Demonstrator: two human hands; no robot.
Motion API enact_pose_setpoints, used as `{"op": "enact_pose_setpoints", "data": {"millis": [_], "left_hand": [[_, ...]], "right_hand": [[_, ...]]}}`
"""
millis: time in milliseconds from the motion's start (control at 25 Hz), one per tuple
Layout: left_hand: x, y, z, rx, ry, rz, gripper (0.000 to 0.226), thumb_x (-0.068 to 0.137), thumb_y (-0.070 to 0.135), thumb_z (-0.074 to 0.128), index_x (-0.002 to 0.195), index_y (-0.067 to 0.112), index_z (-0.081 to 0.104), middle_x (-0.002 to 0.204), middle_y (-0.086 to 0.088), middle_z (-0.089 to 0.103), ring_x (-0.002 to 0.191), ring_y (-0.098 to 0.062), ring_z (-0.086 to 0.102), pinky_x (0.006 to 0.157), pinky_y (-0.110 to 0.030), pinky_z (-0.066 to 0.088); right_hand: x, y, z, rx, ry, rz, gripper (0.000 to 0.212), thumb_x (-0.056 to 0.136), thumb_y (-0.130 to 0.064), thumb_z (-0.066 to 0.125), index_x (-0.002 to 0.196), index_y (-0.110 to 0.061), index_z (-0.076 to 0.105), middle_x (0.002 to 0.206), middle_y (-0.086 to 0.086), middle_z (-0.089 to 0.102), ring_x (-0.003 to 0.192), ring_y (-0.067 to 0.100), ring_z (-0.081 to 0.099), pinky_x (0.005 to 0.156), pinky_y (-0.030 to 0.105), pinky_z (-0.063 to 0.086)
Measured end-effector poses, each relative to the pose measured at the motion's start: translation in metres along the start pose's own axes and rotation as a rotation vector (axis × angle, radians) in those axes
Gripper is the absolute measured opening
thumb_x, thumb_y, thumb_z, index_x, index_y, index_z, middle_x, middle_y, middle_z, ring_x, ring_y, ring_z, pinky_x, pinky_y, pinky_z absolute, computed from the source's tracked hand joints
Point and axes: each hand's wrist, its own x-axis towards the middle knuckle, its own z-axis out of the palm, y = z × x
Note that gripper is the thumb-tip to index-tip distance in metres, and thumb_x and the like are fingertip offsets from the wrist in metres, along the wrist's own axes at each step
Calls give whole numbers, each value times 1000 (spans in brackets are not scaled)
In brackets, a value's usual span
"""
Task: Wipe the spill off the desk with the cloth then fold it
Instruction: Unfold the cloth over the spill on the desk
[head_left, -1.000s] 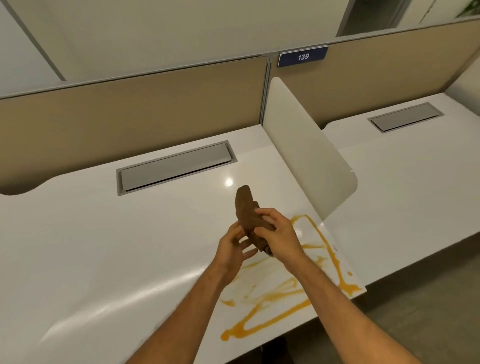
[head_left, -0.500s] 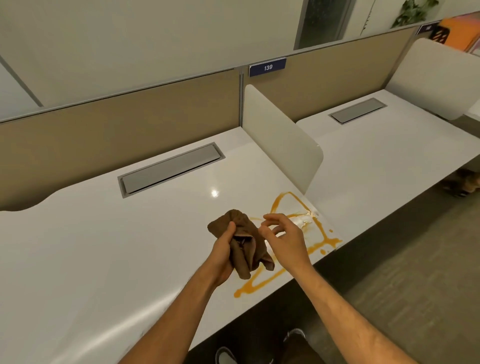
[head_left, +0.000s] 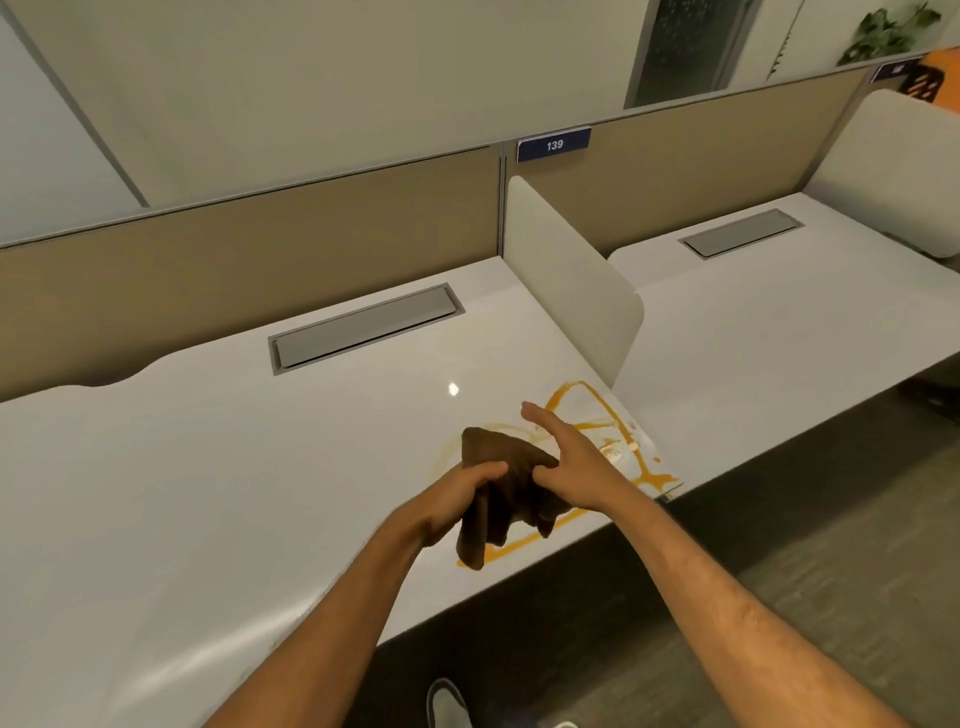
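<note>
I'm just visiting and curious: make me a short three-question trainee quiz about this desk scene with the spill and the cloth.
1. True or false: the brown cloth lies flat on the desk.
2. Which hand has its fingers curled round the cloth? A) left hand B) right hand C) neither
3. Fill in: the orange spill lies near the desk's front corner, beside the white ______ between the two desks.

Key
1. False: it is bunched and held up above the desk, over the spill.
2. A. The right hand's fingers are stretched out, only its thumb side meeting the cloth.
3. divider
</note>
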Motion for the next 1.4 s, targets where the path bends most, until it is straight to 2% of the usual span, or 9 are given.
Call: {"op": "enact_pose_setpoints", "data": {"millis": [120,200,320,520,800,960,1080,1200,1400], "left_hand": [[-5,3,9,130,-52,-33,27,89,55,52,111,45,65,108,14,74,105,-9,71,87,-24,55],[-7,3,12,128,-65,-12,21,90,52,56,107,52,67,105,20,74,103,-3,72,81,-20,56],[-11,-2,6,69,-11,-6,23,87,55,66,105,42,75,106,13,78,105,-11,74,85,-25,61],[-23,-26,-14,-178,101,20,52,87,62,65,122,25,74,122,-2,77,115,-25,73,99,-45,59],[-27,-40,14,-497,1,-30,106,58,48,98,149,30,46,145,-1,58,128,-29,62,93,-41,58],[-24,-45,11,-418,90,5,107,67,14,93,152,39,33,143,-5,49,125,-34,61,87,-38,62],[-22,-48,9,-348,125,26,86,78,0,83,147,39,46,137,-9,54,120,-34,65,87,-39,63],[-23,-52,10,-278,214,8,71,86,-1,76,139,41,55,137,-13,59,118,-34,66,89,-43,64],[-36,-61,13,-164,395,-13,69,89,4,75,140,42,47,137,-5,50,109,-22,61,63,-23,61]], "right_hand": [[-8,3,3,20,-183,-42,86,79,-36,76,152,-50,31,158,-12,40,141,9,39,113,34,42],[-10,4,2,33,-155,-19,48,80,-44,77,126,-37,63,121,-8,68,114,11,63,99,38,55],[-14,9,4,119,-13,20,24,77,-48,79,89,-29,68,85,-5,70,84,12,70,75,31,59],[-21,16,1,736,161,110,57,72,-50,83,118,-21,66,113,4,76,101,23,75,77,33,60],[-18,1,2,969,234,193,59,82,-40,78,131,-17,55,120,12,72,97,21,77,73,35,62],[-34,19,0,908,161,223,84,80,-13,85,143,-43,37,136,9,57,115,26,67,83,37,62],[-51,28,3,511,-22,215,116,74,-8,84,153,-55,13,142,-11,33,135,23,44,107,46,50],[-60,34,9,-42,-84,181,87,79,-24,80,152,-37,34,140,-6,38,135,22,43,112,43,44],[-67,49,26,-201,24,174,46,82,-44,79,122,-26,66,127,-6,39,123,14,40,108,36,42]]}}
